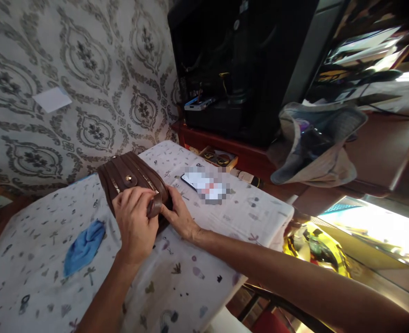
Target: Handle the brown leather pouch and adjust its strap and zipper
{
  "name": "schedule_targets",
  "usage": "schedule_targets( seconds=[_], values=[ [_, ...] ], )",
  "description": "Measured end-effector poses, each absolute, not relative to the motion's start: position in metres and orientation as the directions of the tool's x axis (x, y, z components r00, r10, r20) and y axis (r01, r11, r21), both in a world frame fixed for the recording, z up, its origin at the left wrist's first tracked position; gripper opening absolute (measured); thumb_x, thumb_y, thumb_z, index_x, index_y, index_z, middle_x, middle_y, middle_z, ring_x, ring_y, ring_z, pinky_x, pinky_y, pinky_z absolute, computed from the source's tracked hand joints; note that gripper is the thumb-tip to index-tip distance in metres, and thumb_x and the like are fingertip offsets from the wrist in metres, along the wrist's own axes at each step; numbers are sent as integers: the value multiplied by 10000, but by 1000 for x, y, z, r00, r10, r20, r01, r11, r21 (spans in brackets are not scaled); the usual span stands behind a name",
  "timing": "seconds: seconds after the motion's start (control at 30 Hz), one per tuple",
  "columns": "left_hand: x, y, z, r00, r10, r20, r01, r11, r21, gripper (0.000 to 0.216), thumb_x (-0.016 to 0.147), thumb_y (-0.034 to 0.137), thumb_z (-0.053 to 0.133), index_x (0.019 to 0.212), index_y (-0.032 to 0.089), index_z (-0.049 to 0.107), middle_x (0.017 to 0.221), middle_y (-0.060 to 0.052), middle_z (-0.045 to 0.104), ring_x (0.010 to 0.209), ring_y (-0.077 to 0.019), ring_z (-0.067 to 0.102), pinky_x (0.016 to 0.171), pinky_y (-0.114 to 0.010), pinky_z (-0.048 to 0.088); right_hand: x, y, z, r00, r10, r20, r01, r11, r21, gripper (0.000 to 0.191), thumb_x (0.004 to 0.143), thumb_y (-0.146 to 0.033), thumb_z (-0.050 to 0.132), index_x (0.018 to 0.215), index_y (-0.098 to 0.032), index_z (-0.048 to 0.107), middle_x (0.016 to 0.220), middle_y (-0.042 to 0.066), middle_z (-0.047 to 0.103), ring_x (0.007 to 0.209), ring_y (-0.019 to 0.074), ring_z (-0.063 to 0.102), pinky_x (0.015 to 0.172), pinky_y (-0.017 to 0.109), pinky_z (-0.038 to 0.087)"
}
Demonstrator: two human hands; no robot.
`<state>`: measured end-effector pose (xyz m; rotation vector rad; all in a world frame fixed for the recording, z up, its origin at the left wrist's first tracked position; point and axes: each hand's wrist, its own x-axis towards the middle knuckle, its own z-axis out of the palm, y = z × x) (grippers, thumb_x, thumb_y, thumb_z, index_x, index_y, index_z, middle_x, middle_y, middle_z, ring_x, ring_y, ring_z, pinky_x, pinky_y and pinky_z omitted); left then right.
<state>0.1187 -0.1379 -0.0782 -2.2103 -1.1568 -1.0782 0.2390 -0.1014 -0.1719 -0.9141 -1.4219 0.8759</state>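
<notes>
A brown leather bag (130, 169) with gold-coloured zips and a round metal stud lies on the patterned white cloth (204, 277). My left hand (137, 224) is closed on its near end, fingers curled over the top beside a short brown strap (155, 206). My right hand (181, 215) grips the same end from the right side, its thumb close to the strap. The fingertips of both hands are partly hidden by the bag and strap. A crumpled blue cloth (84, 247) lies to the left of my left hand.
A phone (204, 187) with its screen lit lies right of the bag. Behind it stand a box with sunglasses (221, 158) and a dark television (239, 69). An open fabric bag (318, 143) and a shiny yellow container (317, 249) are at right. Patterned wallpaper (86, 55) rises behind.
</notes>
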Motion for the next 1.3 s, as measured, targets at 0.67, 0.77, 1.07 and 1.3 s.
schedule_targets(
  seconds=[0.67,0.77,1.07,1.3],
  values=[
    [118,-141,-76,373,546,750,836,-548,-17,88,946,197,592,870,211,634,928,-47,723,933,-249,597,863,-428,406,240,-100,-176,-29,900,436,34,436,-899,716,901,-703,588,1426,-227,485,1400,137,581,1332,315,525,1180,533,389],
    [117,-142,-75,367,550,750,837,-547,-9,65,926,168,610,895,204,654,958,-57,726,981,-268,588,874,-435,434,241,-102,-174,-69,893,445,76,450,-890,796,875,-706,619,1472,-208,444,1419,155,558,1343,331,512,1178,544,389],
    [92,-156,-63,479,530,700,829,-535,-162,266,892,137,642,1153,180,664,1133,-114,698,1078,-306,578,929,-463,479,239,-105,-167,-67,873,482,194,486,-852,901,787,-665,756,1510,-238,429,1403,140,572,1298,358,534,1126,576,434],
    [69,-171,-64,518,435,736,838,-432,-335,93,939,243,659,998,173,669,936,-89,706,884,-265,592,770,-405,448,240,-107,-163,-55,878,476,160,479,-863,883,792,-662,757,1508,-257,435,1388,122,596,1298,360,546,1120,593,440]
  ],
)
